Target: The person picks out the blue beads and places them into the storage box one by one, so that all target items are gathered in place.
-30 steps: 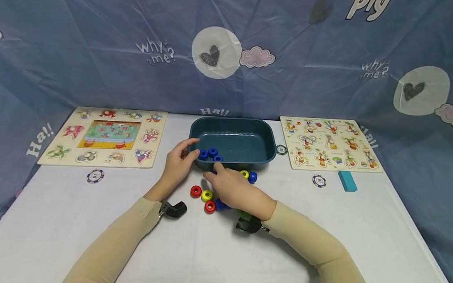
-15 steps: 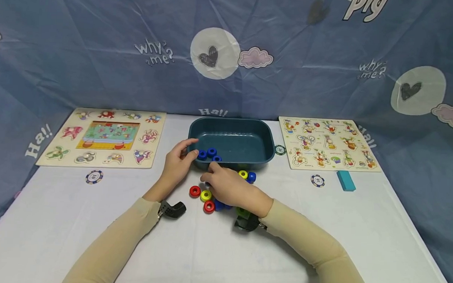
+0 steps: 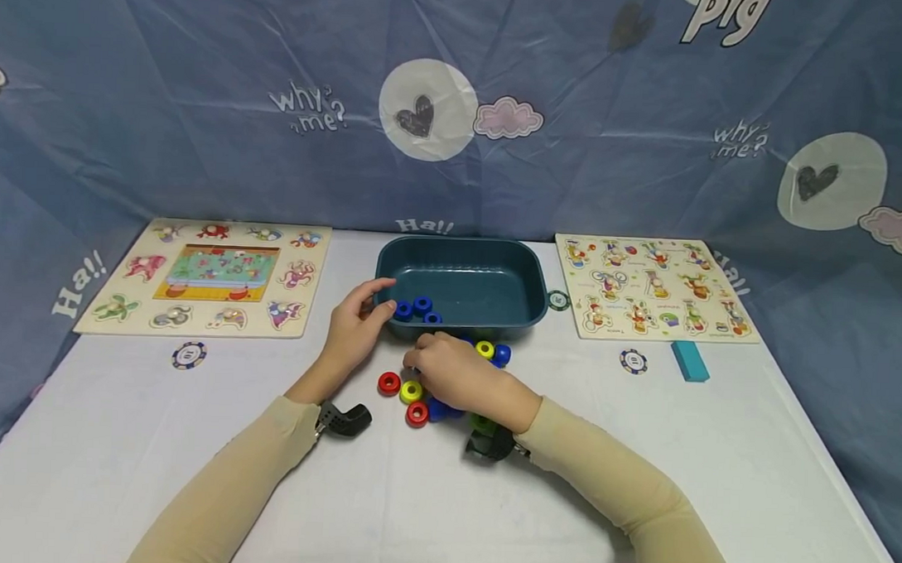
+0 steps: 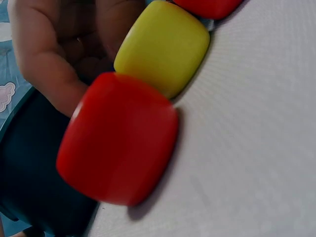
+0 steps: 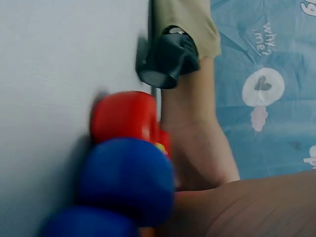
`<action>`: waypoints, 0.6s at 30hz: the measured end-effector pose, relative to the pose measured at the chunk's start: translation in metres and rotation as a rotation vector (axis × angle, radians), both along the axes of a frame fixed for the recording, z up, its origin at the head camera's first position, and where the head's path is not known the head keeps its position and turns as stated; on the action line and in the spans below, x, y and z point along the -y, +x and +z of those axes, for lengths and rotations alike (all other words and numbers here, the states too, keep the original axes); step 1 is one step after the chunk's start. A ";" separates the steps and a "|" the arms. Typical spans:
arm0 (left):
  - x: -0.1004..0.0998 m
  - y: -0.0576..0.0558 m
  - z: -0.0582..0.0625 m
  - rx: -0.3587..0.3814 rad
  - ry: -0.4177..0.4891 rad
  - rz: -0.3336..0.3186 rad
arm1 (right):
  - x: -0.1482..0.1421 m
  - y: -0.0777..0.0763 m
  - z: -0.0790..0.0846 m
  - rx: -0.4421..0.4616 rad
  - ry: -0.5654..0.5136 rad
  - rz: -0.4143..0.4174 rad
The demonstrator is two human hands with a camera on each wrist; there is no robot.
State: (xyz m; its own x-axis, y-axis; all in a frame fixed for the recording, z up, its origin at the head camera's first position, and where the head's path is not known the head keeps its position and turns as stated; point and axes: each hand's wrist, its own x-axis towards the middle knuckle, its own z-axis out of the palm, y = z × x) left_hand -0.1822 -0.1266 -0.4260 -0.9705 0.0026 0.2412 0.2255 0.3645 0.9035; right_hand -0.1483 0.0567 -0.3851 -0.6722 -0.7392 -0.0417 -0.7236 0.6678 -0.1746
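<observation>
My left hand rests on the left front corner of a dark teal bin, thumb and fingers spread at its rim. Inside that corner lie several blue beads. In front of the bin, my right hand bends over a loose group of beads, its fingertips curled round a dark blue bead, mostly hidden. Near its fingers sit a yellow bead and two red beads. More blue beads lie below the palm; a green piece shows by the right wrist.
A wooden sea-animal puzzle board lies at left and another puzzle board at right. Round poker chips and a teal block rest on the white table. A printed blue cloth hangs behind.
My right hand has drawn slightly back from the bin's front wall, its fingers curling in more. My left hand keeps its place at the bin's corner. The blue beads inside stay put.
</observation>
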 end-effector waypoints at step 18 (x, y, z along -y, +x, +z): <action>-0.002 0.005 0.008 -0.038 -0.003 -0.008 | -0.068 -0.077 0.016 0.087 -0.513 -0.200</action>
